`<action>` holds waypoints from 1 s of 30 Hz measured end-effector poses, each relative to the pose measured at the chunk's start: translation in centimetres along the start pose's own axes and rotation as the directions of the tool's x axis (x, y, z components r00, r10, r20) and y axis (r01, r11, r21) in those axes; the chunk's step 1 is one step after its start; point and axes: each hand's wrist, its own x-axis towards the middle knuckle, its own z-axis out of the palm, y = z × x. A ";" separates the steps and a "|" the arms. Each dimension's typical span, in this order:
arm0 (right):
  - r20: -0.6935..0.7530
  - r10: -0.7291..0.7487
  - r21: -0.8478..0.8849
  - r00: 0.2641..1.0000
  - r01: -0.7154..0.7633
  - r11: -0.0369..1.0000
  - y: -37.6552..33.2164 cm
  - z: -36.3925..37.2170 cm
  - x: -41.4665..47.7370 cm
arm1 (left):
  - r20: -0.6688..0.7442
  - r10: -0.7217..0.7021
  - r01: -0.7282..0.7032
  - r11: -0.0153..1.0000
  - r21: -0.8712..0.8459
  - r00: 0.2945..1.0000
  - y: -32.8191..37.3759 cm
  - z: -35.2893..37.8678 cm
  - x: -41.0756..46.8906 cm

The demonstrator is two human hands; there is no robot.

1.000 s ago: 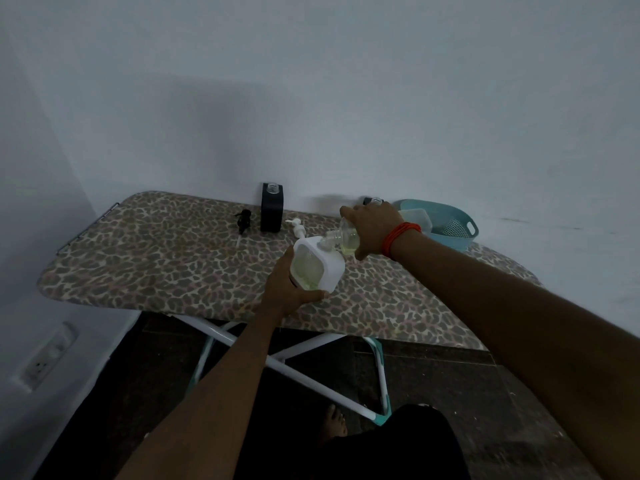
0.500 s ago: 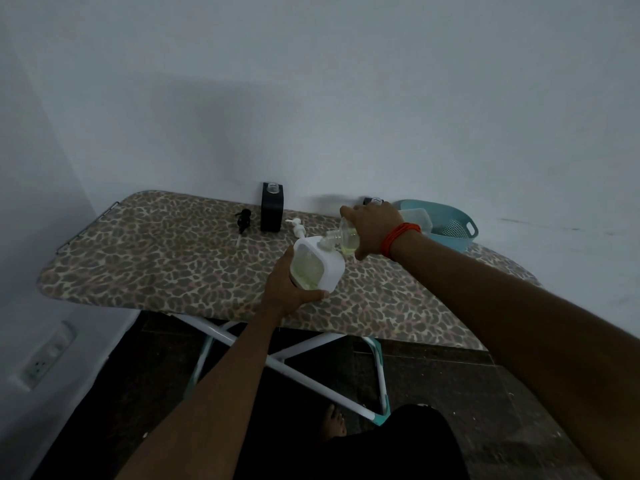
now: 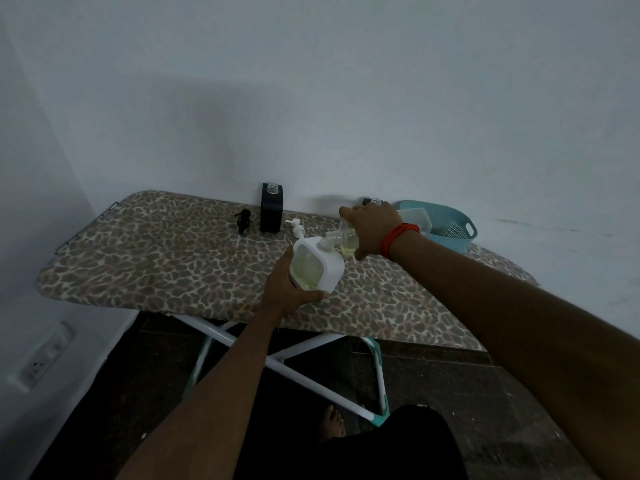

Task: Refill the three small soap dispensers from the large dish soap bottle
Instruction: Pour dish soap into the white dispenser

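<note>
Clear plastic bottle of yellowish soap (image 3: 348,242) clamped in right hand (image 3: 372,226) fingers, long axis tipped left — neck at mouth of white square plastic dispenser (image 3: 332,271), gripped by left hand (image 3: 284,296) fingers over leopard-print ironing board (image 3: 156,258).

hands: left hand (image 3: 287,289) and right hand (image 3: 372,226), both bare.
forearms: bare up to the frame edge, as i see them.
right wrist: orange-red band (image 3: 401,239), thin strands wound together.
lap: black garment (image 3: 398,445), type unclear.
foot: bare foot (image 3: 331,424).
</note>
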 end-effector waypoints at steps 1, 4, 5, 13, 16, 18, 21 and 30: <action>0.000 0.000 0.001 1.000 0.000 1.000 0.0 0.0 0.0 | 0.001 0.004 -0.004 1.000 -0.003 1.000 0.0 0.0 0.0; -0.007 0.001 0.002 1.000 0.000 1.000 0.0 0.0 0.0 | 0.010 0.017 -0.017 1.000 -0.023 1.000 0.1 -0.1 0.0; -0.010 0.001 0.001 1.000 -0.001 1.000 0.0 0.0 0.0 | 0.010 0.022 -0.021 0.999 -0.029 1.000 0.1 -0.2 0.0; -0.018 0.004 0.016 1.000 -0.004 1.000 0.0 0.1 -0.1 | 0.013 0.032 -0.031 0.999 -0.035 0.999 0.3 -0.3 -0.2; -0.011 0.011 0.033 1.000 -0.011 0.999 -0.1 0.1 -0.1 | 0.017 0.024 -0.024 0.999 -0.028 1.000 0.5 -0.3 -0.3; -0.010 0.013 0.034 1.000 -0.012 0.999 -0.1 0.1 -0.1 | 0.018 0.022 -0.022 0.999 -0.026 1.000 0.5 -0.3 -0.3; -0.010 0.012 0.026 1.000 -0.011 1.000 -0.1 0.1 -0.1 | 0.017 0.022 -0.022 0.999 -0.024 1.000 0.6 -0.3 -0.3; -0.014 0.007 0.010 1.000 -0.007 1.000 -0.1 -0.1 -0.2 | 0.027 0.009 -0.009 1.000 -0.027 1.000 0.5 -0.3 -0.2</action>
